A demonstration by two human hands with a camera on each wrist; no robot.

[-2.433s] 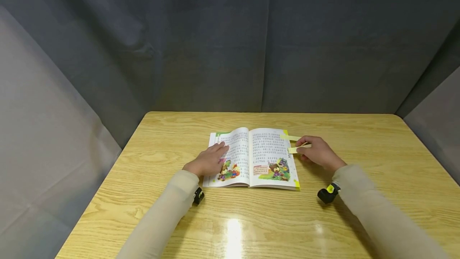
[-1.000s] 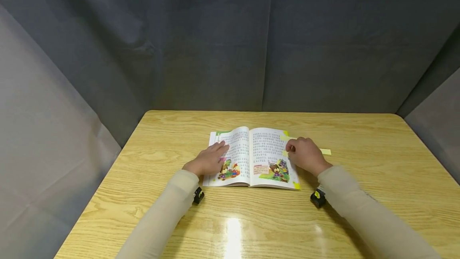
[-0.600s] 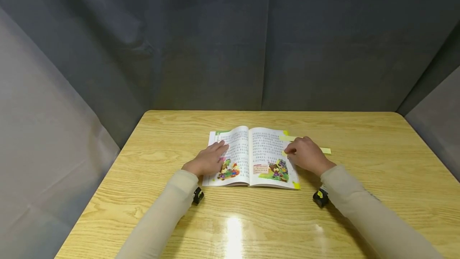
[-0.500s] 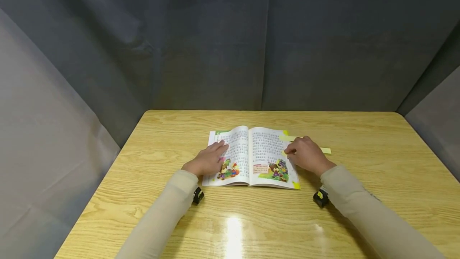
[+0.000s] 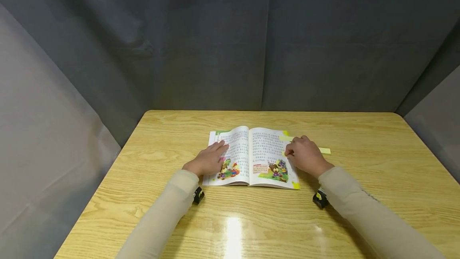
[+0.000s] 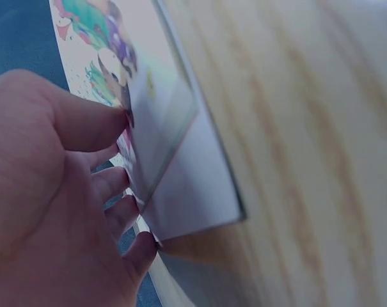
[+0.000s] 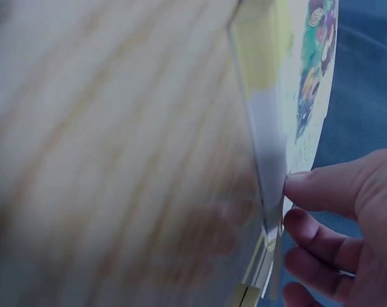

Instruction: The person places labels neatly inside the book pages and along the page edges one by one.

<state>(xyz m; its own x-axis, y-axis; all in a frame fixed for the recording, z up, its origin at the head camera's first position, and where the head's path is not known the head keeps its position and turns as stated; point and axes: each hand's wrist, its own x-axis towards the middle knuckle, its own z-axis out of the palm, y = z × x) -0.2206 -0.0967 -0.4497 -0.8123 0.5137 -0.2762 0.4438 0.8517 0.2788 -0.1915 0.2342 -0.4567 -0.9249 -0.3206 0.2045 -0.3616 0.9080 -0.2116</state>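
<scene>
An open picture book (image 5: 266, 143) lies on the table, with printed text and cartoon animals on both pages. My left hand (image 5: 210, 160) rests on the left page, fingers stretched out. In the left wrist view, the left hand's thumb (image 6: 94, 121) lies over the page near its lower corner. At the outer edge of the right page, my right hand (image 5: 305, 155) pinches a pale yellow paper strip (image 5: 324, 151), thumb against forefinger. The strip's far end sticks out past the hand; its middle is hidden. Another yellow strip (image 5: 285, 138) crosses the page edge just above.
The wooden table (image 5: 179, 139) carries the book near its middle. A dark grey curtain (image 5: 215, 51) hangs behind it, and lighter cloth (image 5: 46, 131) covers the left side. Each wrist wears a small black camera, one showing below the right cuff (image 5: 320, 198).
My right hand has shifted left from beside the book onto the right page's edge, and the lower strip's end now shows right of it. The left hand has stayed put.
</scene>
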